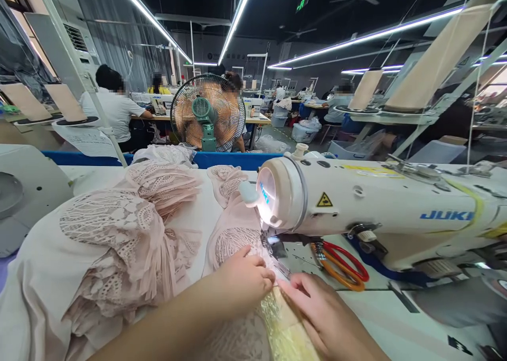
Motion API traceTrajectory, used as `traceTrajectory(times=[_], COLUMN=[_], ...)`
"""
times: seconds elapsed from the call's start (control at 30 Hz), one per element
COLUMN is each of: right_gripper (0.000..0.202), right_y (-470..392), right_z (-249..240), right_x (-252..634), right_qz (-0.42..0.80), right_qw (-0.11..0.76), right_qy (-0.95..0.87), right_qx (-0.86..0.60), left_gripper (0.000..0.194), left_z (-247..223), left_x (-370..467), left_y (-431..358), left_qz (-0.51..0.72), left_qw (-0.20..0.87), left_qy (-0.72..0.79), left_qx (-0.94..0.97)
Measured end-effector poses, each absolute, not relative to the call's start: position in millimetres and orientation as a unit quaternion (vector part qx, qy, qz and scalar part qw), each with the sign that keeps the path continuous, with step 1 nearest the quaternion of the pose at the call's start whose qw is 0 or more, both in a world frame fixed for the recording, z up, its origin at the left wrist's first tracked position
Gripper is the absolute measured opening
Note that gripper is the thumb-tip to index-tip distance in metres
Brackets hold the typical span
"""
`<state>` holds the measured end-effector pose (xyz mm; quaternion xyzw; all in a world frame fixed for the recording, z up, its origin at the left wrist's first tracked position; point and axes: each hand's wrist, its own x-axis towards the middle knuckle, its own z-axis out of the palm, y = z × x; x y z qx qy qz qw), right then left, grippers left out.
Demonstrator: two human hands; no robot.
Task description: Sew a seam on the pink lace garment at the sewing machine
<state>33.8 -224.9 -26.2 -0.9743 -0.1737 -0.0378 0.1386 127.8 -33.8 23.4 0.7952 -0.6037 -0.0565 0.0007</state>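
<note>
A pale pink lace garment piece [241, 239] lies under the needle area of a white sewing machine [336, 192]. My left hand [245, 276] rests on this lace with its fingers curled, just in front of the presser foot [267, 242]. To its right, my right hand [317, 303] is closed at the fabric's edge, thumb and fingertips together near a small metal guide [281, 268]. The fingertips of both hands nearly meet. Between the wrists runs a yellowish, shiny plastic-wrapped surface [283, 324]. Exactly what each set of fingertips grips is partly hidden.
Pink lace pieces [119, 229] are heaped at the left. Orange- and red-handled scissors [344, 266] lie behind my right hand. Thread cones [439, 54] stand at the upper right. Beyond the table are a large fan [208, 112] and people at other machines.
</note>
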Motion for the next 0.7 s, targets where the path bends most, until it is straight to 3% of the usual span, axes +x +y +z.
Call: traceTrajectory(times=[0.17, 0.3, 0.5, 0.7], right_gripper=[0.035, 0.033, 0.049, 0.057], right_y=[-223, -218, -205, -190], right_z=[-23, -24, 1, 27], right_x=[39, 39, 45, 56], right_qz=[-0.027, -0.044, 0.125, 0.158], right_qw=[0.083, 0.068, 0.064, 0.036], right_qy=[-0.155, -0.137, -0.075, -0.028], right_qx=[-0.984, -0.987, -0.987, -0.986], left_gripper=[0.017, 0.026, 0.027, 0.035], left_z=[28, 27, 24, 28], left_x=[126, 120, 121, 129], left_y=[-33, -33, -34, -36], left_qz=[-0.055, 0.001, 0.006, -0.025], left_qw=[-0.042, -0.045, -0.019, -0.036], left_qy=[-0.585, -0.572, -0.544, -0.523], left_qx=[0.808, 0.819, 0.839, 0.851])
